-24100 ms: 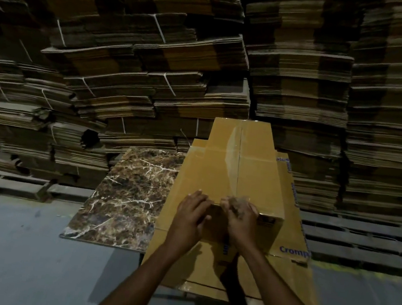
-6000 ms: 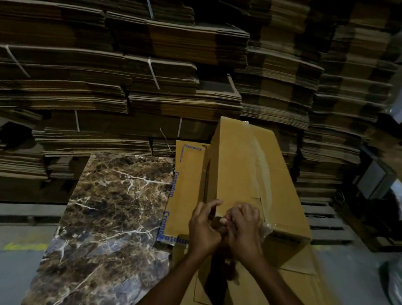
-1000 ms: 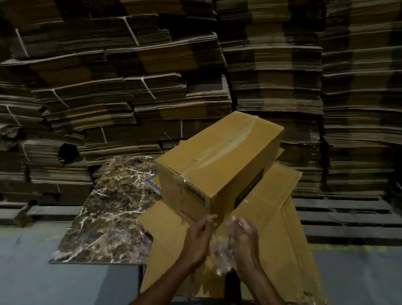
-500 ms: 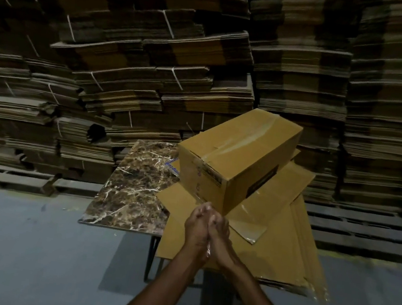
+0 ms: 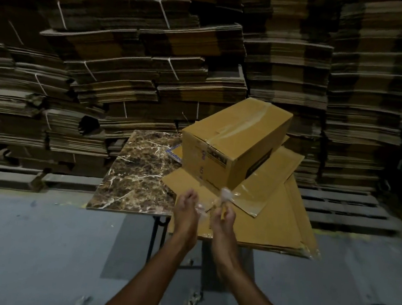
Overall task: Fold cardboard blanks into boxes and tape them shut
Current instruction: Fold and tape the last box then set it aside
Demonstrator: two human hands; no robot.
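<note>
One box point(image 5: 233, 146) stands folded and taped along its top seam on the flat blanks point(image 5: 262, 218) on the table point(image 5: 137, 170); more blanks remain; left hand point(image 5: 186, 207) and right hand point(image 5: 221, 212) fingers pinch what looks like crumpled tape scrap point(image 5: 226, 195).

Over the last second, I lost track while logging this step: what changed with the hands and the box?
The left hand and right hand, pressed together half a second ago, have drawn apart, with a crumpled scrap of clear tape between them. Neither touches the taped box. The box stayed angled on the flat blanks, beside the marble tabletop.
</note>
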